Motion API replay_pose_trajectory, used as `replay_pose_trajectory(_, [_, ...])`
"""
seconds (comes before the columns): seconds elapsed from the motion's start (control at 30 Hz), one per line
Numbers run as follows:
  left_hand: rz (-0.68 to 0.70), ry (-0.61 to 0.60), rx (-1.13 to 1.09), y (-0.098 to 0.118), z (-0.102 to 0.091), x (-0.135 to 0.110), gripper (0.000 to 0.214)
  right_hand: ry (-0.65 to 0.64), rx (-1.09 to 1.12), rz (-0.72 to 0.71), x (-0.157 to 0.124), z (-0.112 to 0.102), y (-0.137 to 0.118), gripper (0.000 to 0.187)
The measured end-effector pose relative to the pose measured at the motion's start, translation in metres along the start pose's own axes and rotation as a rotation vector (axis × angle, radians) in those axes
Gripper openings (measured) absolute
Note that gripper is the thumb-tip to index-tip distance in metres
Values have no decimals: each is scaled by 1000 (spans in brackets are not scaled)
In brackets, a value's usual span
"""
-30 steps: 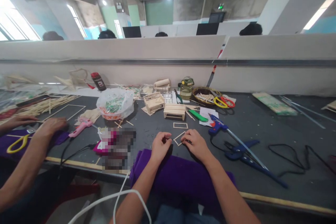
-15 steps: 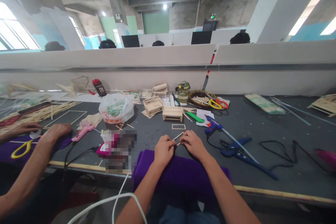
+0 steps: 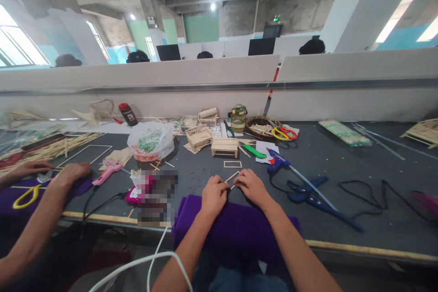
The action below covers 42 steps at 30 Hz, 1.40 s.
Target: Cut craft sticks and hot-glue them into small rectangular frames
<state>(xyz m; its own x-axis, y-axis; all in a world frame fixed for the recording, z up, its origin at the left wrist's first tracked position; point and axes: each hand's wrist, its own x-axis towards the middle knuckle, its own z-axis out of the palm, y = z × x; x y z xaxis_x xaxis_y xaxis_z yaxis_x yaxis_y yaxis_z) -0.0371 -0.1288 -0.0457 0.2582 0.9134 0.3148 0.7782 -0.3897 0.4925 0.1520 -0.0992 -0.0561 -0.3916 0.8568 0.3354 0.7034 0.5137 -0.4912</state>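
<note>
My left hand (image 3: pixel 215 193) and my right hand (image 3: pixel 252 187) meet over the near edge of the table, fingers pinched on a small frame of thin wooden sticks (image 3: pixel 232 177). The fingertips cover part of this frame. Under my forearms lies a folded purple cloth (image 3: pixel 236 228). Just beyond my hands, a small rectangular stick frame (image 3: pixel 232 164) rests flat on the dark tabletop. Behind it stands a little wooden bench-like model (image 3: pixel 224 147), with another small wooden model (image 3: pixel 199 138) to its left.
To the right lie a blue glue gun (image 3: pixel 278 160), blue clamp-like tool (image 3: pixel 308 190) and green-handled cutter (image 3: pixel 254 151). Scissors (image 3: pixel 280 133) rest on a basket of sticks (image 3: pixel 260 127). At left are a plastic bag (image 3: pixel 150 141), pink glue gun (image 3: pixel 106 172) and a co-worker's hands (image 3: pixel 73 171).
My hands hold the same pinch on the small stick frame, almost without motion. The whole view has shifted very slightly.
</note>
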Motion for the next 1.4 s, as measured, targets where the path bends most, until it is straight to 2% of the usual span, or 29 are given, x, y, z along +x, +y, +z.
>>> replay_pose_trajectory(0.2, [-13, 30, -76, 0, 0, 0, 33, -6, -1, -1, 0, 0, -2, 15])
replay_pose_trajectory(0.43, [-133, 189, -368, -13, 4, 6, 26, 3, 8, 19, 0, -4, -1, 15])
replay_pose_trajectory(0.57, [-198, 247, -435, -18, 5, 8, 22, 2, 10, 15, 0, -4, -1, 15])
replay_pose_trajectory(0.97, [-279, 276, -502, -24, 4, 11, 21, -2, -31, -9, -1, -4, -1, 16])
replay_pose_trajectory(1.4, [-289, 280, -525, -26, 7, 11, 20, -7, -72, -28, 0, -6, -6, 19])
